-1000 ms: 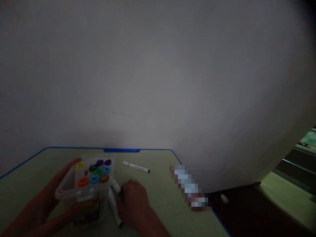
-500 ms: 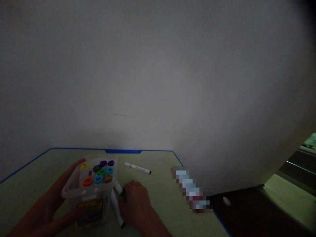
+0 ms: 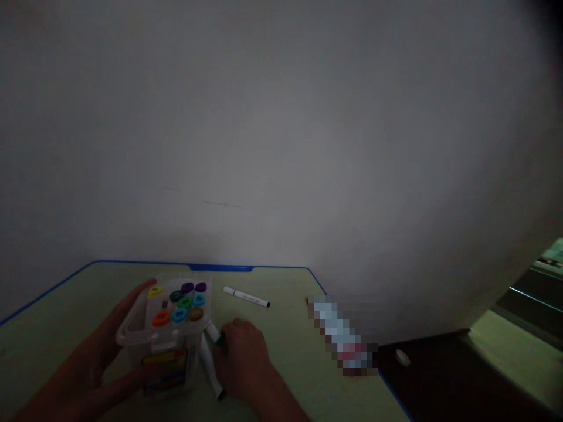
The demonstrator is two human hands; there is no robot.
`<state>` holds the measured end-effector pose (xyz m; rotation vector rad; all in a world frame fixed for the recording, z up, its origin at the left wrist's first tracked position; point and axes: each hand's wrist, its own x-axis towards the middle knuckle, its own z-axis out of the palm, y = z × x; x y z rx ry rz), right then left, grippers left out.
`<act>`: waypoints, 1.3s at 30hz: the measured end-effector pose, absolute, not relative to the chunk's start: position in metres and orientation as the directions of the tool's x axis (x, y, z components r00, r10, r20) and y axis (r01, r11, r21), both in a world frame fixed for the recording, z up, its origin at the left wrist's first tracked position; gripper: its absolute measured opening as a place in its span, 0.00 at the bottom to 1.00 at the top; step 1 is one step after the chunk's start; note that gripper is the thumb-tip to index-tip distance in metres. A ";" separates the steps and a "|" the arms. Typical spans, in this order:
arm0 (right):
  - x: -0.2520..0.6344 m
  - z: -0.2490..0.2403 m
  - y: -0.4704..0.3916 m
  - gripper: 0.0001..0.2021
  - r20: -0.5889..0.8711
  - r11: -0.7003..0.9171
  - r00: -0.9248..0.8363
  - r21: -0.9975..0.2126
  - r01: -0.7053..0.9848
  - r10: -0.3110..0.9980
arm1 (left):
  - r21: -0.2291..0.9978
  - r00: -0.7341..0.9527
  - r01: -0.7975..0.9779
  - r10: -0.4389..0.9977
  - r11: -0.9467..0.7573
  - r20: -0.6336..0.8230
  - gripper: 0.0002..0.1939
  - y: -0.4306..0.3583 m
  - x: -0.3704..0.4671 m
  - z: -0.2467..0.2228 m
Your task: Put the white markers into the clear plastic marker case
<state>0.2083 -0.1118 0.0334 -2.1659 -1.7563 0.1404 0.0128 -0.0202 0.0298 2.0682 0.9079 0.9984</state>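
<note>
Head view | left hand point(image 3: 94, 363): grip wrapped around clear marker tub point(image 3: 165, 340) standing on green worktop point(image 3: 285, 351), coloured caps up | right hand point(image 3: 244, 360): fingers curled over white markers point(image 3: 210, 360) lying just right of tub, hold cannot be told | loose pen point(image 3: 246, 297) near far edge.

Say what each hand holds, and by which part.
Left hand grips the clear marker tub by its sides. Right hand rests on loose markers; grip unclear.
</note>
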 end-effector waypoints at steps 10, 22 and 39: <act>0.210 0.032 -0.111 0.09 0.152 -0.160 0.215 -0.309 0.937 0.965 | 0.884 0.430 0.232 0.858 -0.407 0.282 0.44 -0.035 0.021 0.046; 0.209 0.032 -0.112 0.08 0.141 -0.181 0.236 -0.320 0.930 0.962 | 0.900 0.447 0.217 0.858 -0.377 0.252 0.45 -0.043 0.023 0.053; 0.212 0.025 -0.111 0.09 0.155 -0.165 0.225 -0.329 0.930 0.962 | 0.877 0.539 0.212 0.800 -0.431 0.263 0.45 -0.028 0.015 0.040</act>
